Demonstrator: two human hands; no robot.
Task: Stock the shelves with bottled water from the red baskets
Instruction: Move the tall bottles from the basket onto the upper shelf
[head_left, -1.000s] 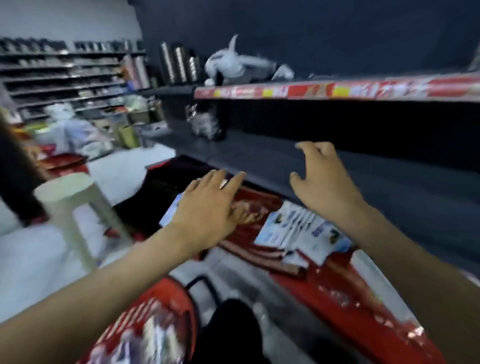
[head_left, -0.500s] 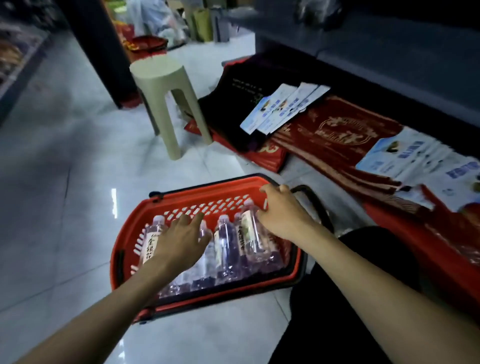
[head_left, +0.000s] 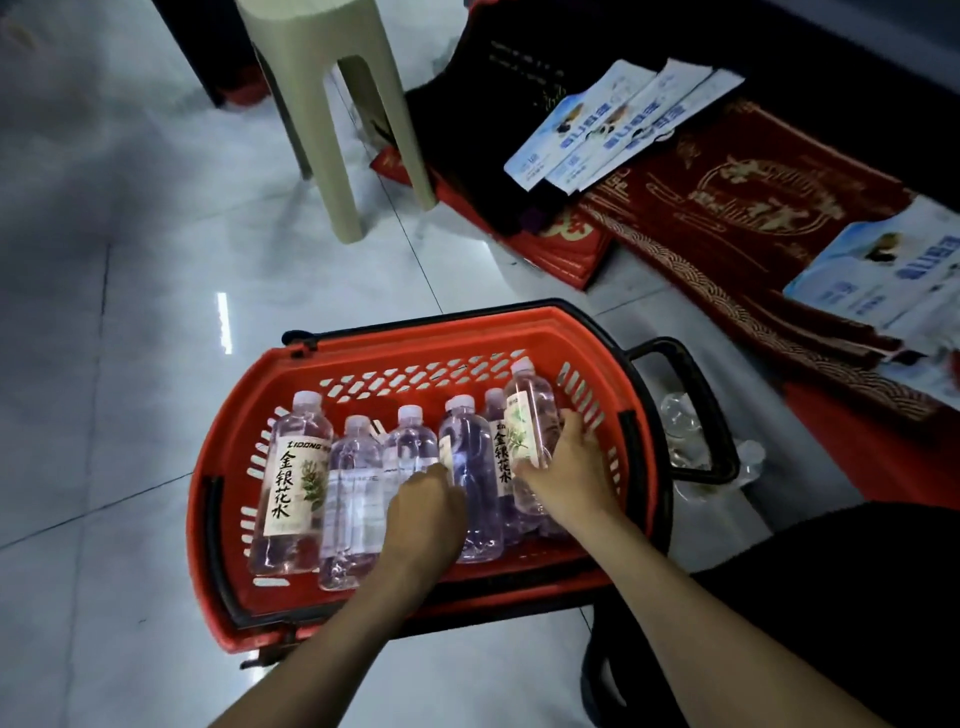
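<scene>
Right hand (head_left: 563, 475) grips a clear plastic bottle (head_left: 527, 441) at 3 o'clock in the slotted red basket (head_left: 415, 340). Left hand (head_left: 423, 512) fingers curl onto the middle bottle (head_left: 410, 449).

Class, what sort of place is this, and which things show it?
Most likely a shop: a red shopping basket of labelled water bottles on a tiled floor, with red mats and leaflets piled alongside.

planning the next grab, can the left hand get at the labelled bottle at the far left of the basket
Probably yes. The left hand is down in the red basket, close to the labelled bottle, which lies on top with nothing over it.
</scene>
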